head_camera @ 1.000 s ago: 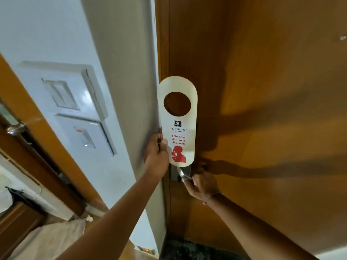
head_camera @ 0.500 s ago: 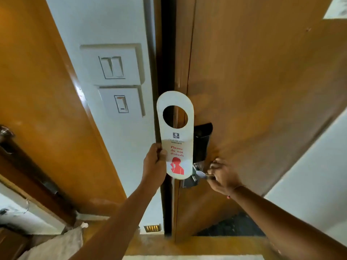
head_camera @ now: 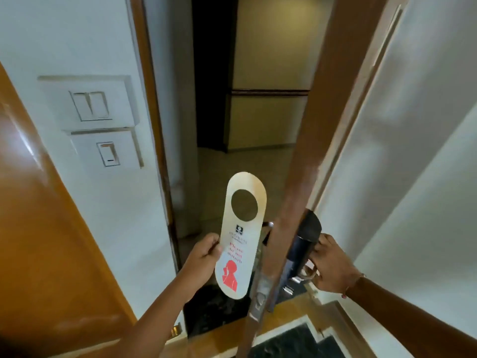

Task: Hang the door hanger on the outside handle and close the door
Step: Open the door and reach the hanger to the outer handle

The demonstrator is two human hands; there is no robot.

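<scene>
My left hand (head_camera: 204,255) pinches the left edge of a white door hanger (head_camera: 240,236) with a round hole near its top and red "do not disturb" print. It stands upright in the open doorway, just left of the door's edge. The brown wooden door (head_camera: 312,161) is swung open, seen almost edge-on. My right hand (head_camera: 329,267) grips the inside handle (head_camera: 305,273) below a black lock plate (head_camera: 307,239). A bit of the outside handle (head_camera: 267,228) shows behind the hanger.
Two white switch plates (head_camera: 100,122) sit on the wall to the left, beside an orange-brown wooden panel (head_camera: 38,241). Beyond the doorway lies a dim corridor (head_camera: 247,140) with a pale wall. A white wall (head_camera: 413,151) rises on the right. Dark stone threshold (head_camera: 214,311) below.
The door has swung from barely ajar to wide open, showing the corridor. My right hand stayed on the inside handle. The hanger now stands in the gap instead of against the door.
</scene>
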